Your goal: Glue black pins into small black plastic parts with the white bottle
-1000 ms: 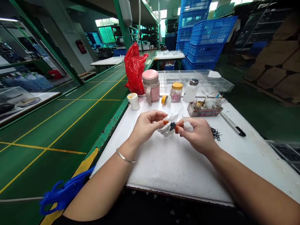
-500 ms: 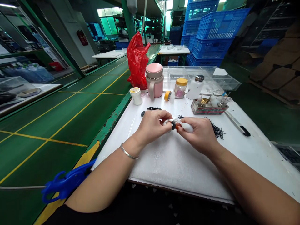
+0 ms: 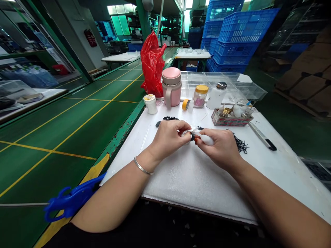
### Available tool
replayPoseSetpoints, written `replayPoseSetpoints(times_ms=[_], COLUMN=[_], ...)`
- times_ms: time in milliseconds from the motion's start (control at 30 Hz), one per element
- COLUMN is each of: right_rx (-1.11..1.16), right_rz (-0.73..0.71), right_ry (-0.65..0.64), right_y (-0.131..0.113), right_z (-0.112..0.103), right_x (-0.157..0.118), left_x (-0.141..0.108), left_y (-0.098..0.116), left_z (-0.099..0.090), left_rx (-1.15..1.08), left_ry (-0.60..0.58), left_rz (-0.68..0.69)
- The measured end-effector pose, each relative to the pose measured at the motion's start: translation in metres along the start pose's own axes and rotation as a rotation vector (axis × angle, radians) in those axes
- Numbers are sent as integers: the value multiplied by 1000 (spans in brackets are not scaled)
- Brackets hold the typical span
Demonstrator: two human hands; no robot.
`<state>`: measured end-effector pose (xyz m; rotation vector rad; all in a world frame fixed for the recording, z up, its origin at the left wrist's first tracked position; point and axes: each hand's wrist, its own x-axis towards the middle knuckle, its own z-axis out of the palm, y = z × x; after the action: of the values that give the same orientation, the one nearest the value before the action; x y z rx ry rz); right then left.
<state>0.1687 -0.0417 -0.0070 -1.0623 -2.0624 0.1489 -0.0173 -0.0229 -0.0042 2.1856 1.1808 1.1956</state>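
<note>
My left hand and my right hand meet over the middle of the white padded table. The left hand's fingers are closed around a crumpled white cloth, mostly hidden in the fist. In my right hand lies a small white bottle, its tip against a small black part pinched between the fingertips of both hands. A silver bangle sits on my left wrist.
Behind the hands stand a pink mug, a small white jar, a yellow tape roll, a yellow-lidded jar, a white bottle and a tray of bits. Black parts, a knife and blue scissors lie around.
The white cloth, spread between my hands a second ago, is now bunched inside my left fist. The view has shifted slightly, showing black parts behind my left hand.
</note>
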Motion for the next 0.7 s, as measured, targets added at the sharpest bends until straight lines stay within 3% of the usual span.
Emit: replayPoseSetpoints(times_ms=[133,300,533,700], right_rx=[34,104,361,637], right_rz=[61,202,412,440], right_ry=[14,-33,-75,-103], right_y=[-1,-1,3,7], right_z=[0,-2,-4,-4], right_x=[0,1,2,1], left_x=[-2,-3,3,11], left_y=[2,-1,-9,-25], left_z=[2,2,-17,-39], left_rx=[144,141,-61,-80], left_ry=[43,71,224,374], left_rz=[104,139,-24,-118])
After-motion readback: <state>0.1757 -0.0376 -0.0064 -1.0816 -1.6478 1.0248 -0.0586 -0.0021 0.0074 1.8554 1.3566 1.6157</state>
